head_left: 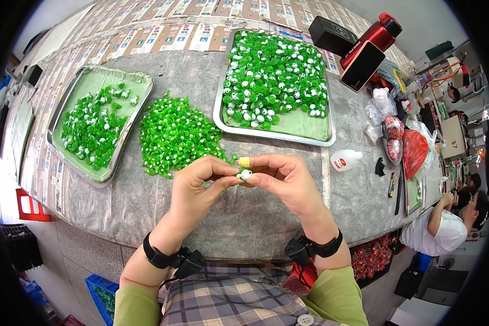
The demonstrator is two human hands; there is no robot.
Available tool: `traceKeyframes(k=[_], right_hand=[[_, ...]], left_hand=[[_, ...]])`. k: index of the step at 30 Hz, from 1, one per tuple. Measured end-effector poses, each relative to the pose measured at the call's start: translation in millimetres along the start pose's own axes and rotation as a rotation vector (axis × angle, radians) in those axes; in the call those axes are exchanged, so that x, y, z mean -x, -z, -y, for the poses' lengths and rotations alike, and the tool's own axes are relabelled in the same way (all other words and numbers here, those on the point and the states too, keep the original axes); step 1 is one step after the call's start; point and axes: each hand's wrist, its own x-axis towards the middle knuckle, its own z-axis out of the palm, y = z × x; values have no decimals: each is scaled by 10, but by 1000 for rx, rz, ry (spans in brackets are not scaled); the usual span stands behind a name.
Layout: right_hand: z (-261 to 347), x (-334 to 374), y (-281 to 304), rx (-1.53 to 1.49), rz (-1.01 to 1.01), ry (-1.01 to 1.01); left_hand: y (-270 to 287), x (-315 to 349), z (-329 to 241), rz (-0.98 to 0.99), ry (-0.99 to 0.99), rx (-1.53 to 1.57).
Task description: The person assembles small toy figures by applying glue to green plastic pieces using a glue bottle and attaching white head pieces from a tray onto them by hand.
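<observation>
My left hand [198, 185] and my right hand [290, 182] meet over the near part of the table, fingertips almost touching. Between them is a small figure with a round white head and dark spots [246, 174]. Both hands pinch it between thumb and forefinger; a bit of green shows at its left side, mostly hidden by the fingers. Yellow tape [244, 162] wraps my right forefinger. Just beyond my left hand lies a heap of small green and white pieces [179, 133].
Metal trays with green lining stand at left [151, 87] and far middle [331, 142], holding green and white figures. To the right are a white bottle [346, 160], a phone [363, 66], a red flask [372, 38] and plastic bags [414, 153]. Another person [437, 231] sits far right.
</observation>
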Motion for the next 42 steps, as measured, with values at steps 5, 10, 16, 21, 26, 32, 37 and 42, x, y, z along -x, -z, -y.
traceKeyframes(k=[5, 10, 16, 21, 26, 32, 37, 42], right_hand=[[-21, -17, 34, -11, 30, -10], [-34, -31, 36, -14, 27, -22], [-48, -44, 47, -16, 33, -33], [-41, -47, 50, -29, 43, -26], [-81, -66, 109, -17, 55, -38], [-61, -107, 273, 49, -103, 73], [-91, -130, 277, 724, -76, 24], [-157, -144, 141, 1147, -8, 206]], left_hand=[[-17, -31, -64, -11, -204, -298], [-23, -33, -68, -25, -259, -373], [-21, -27, -73, -27, -270, -398], [-25, -20, -68, -37, -268, -402], [-11, -30, -81, 11, -164, -380], [230, -70, -14, -263, 24, 314], [719, -172, -32, -524, -138, 1244], [519, -160, -9, -353, -5, 1004]])
